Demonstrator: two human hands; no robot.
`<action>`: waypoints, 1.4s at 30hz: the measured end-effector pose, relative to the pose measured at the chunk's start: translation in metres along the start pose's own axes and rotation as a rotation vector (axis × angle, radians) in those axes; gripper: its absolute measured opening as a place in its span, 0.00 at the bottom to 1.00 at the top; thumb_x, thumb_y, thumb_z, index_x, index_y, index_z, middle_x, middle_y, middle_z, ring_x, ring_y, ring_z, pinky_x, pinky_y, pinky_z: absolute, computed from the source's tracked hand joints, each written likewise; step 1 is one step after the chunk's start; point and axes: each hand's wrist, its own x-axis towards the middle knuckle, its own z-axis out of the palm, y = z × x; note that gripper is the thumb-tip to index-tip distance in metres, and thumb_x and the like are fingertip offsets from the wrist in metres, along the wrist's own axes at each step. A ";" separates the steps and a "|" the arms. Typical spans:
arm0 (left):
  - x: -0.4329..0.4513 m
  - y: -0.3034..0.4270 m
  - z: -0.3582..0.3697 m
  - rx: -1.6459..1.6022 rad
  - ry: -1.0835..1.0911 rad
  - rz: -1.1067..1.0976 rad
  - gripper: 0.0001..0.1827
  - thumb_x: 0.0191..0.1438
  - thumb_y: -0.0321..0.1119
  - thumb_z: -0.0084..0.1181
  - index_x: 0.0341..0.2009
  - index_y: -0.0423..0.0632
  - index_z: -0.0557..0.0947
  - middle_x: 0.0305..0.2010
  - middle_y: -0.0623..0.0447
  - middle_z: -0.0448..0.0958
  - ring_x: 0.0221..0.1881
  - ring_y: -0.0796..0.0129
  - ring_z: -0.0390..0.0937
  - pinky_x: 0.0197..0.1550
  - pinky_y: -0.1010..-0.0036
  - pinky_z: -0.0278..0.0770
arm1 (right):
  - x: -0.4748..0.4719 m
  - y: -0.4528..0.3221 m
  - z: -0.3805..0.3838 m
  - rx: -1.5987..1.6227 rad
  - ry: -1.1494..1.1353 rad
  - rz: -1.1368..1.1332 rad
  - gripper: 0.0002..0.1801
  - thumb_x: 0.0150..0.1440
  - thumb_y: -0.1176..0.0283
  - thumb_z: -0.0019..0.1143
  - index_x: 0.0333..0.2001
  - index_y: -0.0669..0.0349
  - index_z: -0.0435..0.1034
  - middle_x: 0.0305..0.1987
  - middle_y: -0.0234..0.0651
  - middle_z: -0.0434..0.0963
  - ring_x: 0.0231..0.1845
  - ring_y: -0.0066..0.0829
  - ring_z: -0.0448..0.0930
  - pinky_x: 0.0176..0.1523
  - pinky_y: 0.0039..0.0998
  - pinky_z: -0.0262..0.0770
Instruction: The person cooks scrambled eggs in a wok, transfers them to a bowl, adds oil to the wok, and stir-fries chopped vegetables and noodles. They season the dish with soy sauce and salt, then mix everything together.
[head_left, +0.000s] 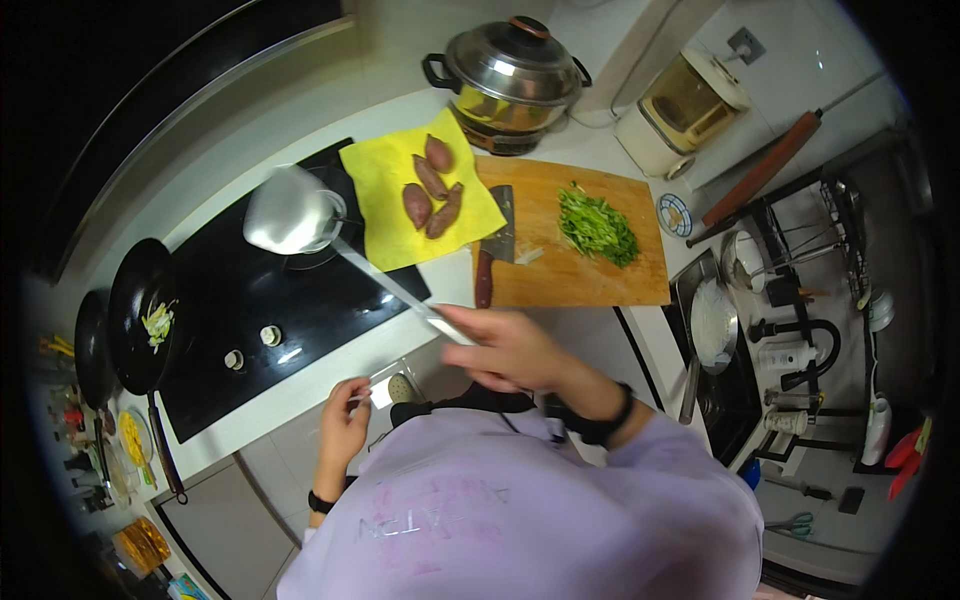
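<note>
My right hand (510, 349) grips the handle of a metal wok turner (397, 289). Its broad blade is blurred and hangs over the far burner of a black glass cooktop (217, 300). Near the counter's front edge is my left hand (345, 420), its fingers loosely curled and no object visible in it. On the cooktop's left side sits a black wok (142, 277) with chopped pale green-and-white pieces (159, 324) in it. Chopped greens (598, 226) lie on a wooden cutting board (540, 289), beside a cleaver (499, 240) with a dark red handle.
A yellow cloth (375, 187) holds several purple sweet potatoes (429, 174). Behind it stands a lidded steel pot (517, 67). At right, a pan (712, 326) rests in the sink (727, 420) below a black faucet (802, 330). A plate of yellow food (135, 439) is at left.
</note>
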 end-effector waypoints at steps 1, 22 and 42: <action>0.015 0.014 0.018 0.017 -0.081 0.032 0.16 0.54 0.19 0.51 0.48 0.41 0.78 0.46 0.49 0.75 0.47 0.66 0.76 0.47 0.74 0.76 | -0.036 -0.001 -0.020 0.022 0.093 0.038 0.33 0.62 0.73 0.52 0.69 0.61 0.52 0.27 0.26 0.70 0.15 0.11 0.64 0.16 0.16 0.58; 0.280 0.055 0.355 1.120 -0.450 0.207 0.13 0.52 0.34 0.55 0.42 0.44 0.76 0.44 0.39 0.78 0.46 0.44 0.77 0.48 0.58 0.76 | -0.294 0.077 -0.230 0.220 0.427 0.387 0.18 0.60 0.73 0.49 0.53 0.69 0.66 0.25 0.31 0.71 0.11 0.15 0.64 0.13 0.19 0.57; 0.265 0.078 0.401 0.711 -0.322 0.095 0.16 0.46 0.34 0.58 0.40 0.44 0.80 0.37 0.38 0.80 0.41 0.45 0.78 0.45 0.62 0.76 | -0.227 0.072 -0.288 0.219 0.294 0.368 0.19 0.61 0.73 0.46 0.56 0.67 0.66 0.34 0.34 0.75 0.15 0.16 0.68 0.14 0.19 0.61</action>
